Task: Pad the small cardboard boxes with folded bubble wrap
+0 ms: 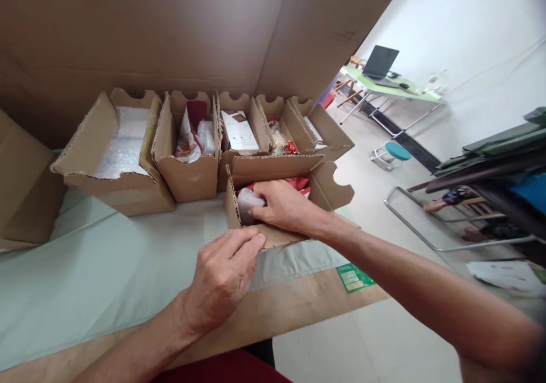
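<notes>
A small open cardboard box (324,186) sits on the table in front of me. My right hand (285,206) reaches into it, fingers closed on a bubble-wrapped item (248,202) with red packaging behind it. Curled at the box's near front edge is my left hand (222,275), its fingertips pressing the cardboard wall there.
Several more open cardboard boxes (187,172) stand in a row behind, holding bubble wrap, packets and a card. A big cardboard sheet (170,30) stands upright at the back. The table (106,258) has pale green covering. To the right are a stool (394,152), a desk with a laptop (379,61) and metal frames.
</notes>
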The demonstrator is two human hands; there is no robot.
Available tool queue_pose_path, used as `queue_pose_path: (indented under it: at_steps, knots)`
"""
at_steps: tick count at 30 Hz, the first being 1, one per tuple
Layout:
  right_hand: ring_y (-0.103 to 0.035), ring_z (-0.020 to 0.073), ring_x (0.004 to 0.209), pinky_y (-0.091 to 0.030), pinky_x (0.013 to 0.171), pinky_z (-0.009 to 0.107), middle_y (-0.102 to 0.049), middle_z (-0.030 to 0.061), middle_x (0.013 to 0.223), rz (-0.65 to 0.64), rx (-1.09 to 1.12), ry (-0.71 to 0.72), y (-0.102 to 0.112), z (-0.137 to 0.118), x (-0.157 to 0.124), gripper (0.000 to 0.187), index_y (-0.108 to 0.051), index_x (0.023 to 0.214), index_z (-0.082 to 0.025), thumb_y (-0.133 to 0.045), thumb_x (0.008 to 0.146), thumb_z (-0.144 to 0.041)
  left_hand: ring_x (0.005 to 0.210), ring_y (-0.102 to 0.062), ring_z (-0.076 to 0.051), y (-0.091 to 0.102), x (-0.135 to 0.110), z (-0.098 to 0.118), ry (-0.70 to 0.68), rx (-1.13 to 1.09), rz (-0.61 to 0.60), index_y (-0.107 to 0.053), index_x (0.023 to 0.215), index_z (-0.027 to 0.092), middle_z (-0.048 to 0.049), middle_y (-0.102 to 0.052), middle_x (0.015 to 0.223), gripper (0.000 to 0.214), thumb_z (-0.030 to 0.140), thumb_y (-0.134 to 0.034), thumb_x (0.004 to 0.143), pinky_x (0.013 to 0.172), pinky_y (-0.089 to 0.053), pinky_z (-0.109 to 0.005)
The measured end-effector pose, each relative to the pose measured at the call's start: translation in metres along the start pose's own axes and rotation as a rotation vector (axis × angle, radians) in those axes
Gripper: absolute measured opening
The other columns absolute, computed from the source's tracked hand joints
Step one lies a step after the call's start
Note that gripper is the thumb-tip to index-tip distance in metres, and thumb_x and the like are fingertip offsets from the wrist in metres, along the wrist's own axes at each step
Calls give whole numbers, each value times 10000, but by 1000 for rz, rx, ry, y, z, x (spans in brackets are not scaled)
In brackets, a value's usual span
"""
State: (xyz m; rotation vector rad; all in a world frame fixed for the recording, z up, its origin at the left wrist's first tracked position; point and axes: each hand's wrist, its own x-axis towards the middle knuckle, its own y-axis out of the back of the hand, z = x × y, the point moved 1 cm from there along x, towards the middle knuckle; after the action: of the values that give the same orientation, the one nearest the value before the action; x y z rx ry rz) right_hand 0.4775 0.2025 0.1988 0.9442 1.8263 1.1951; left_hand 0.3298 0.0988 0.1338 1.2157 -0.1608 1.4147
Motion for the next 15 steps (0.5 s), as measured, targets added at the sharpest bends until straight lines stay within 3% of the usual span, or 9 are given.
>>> queue_pose_path:
  at_steps: [2, 6, 10, 13, 15]
  knots:
    - [-645, 198, 730, -338, 598, 278, -747, 70, 823, -115, -137, 4, -2, -6, 3, 123, -732, 841, -159, -640, 845, -241, 907, -743, -178, -1, 1, -1, -3, -15, -3, -675, 1091, 125, -103, -769, 1040, 247, 5, -532, 929, 800, -607, -274]
    - [-731, 310, 893, -454, 702, 333, -783, 176, 947, -228, -386, 1, -2, -19, 12, 207, -783, 973, -124, -625, 890, -227, 923, -743, -181, -2, -2, -1, 1, -34, -14, -672, 1107, 125, -105, -767, 1049, 248, 16, -528, 936, 806, -607, -280]
    - [-742, 319, 888, -496, 728, 353, -786, 182, 943, -316, -413, 53, 5, -24, 21, 256, -784, 1025, -120, -679, 860, -285, 909, -736, -174, -3, -3, -2, -3, -26, -15, -676, 1105, 132, -87, -763, 1044, 255, 7, -547, 923, 803, -602, -279]
    - [-724, 293, 820, -478, 670, 334, -779, 135, 864, -202, -313, 31, 27, -15, 5, 312, -785, 960, -150, -695, 847, -426, 943, -724, -161, -1, -6, -3, 3, -33, 13, -655, 1180, 150, -73, -744, 1084, 297, 24, -589, 919, 839, -593, -265]
    - [-689, 243, 745, -452, 631, 315, -759, 80, 802, 8, -165, -17, 48, 2, -25, 295, -775, 925, -186, -667, 874, -455, 1004, -709, -164, 2, -12, -3, 35, -38, 77, -609, 1290, 168, -81, -708, 1153, 396, 54, -631, 911, 882, -588, -271]
